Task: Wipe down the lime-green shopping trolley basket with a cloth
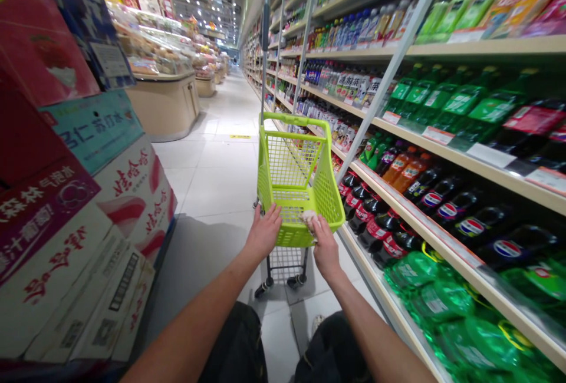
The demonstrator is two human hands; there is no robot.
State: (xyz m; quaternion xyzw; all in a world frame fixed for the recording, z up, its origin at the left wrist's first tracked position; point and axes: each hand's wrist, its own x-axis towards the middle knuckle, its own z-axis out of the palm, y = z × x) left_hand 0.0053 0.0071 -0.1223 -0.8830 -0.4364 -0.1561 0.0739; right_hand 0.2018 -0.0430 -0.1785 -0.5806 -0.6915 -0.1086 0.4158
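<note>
Evidently, the right hand is closed on a pale cloth at the near rim of the green cart. The left hand lies at the same rim; whether it grips, I cannot tell. With hard pressing, the cart could roll on its wheels, or the cloth might snag. Some bottles carry the Pepsi emblem; one turquoise carton reads "苏打水".

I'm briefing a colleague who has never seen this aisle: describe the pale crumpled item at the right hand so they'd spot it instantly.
Find the drinks shelves on the right, then the lime-green cart basket beside them. At its near right corner, the right hand holds a crumpled cloth or tissue. It alone looks whitish and rumpled against green lattice.
</note>
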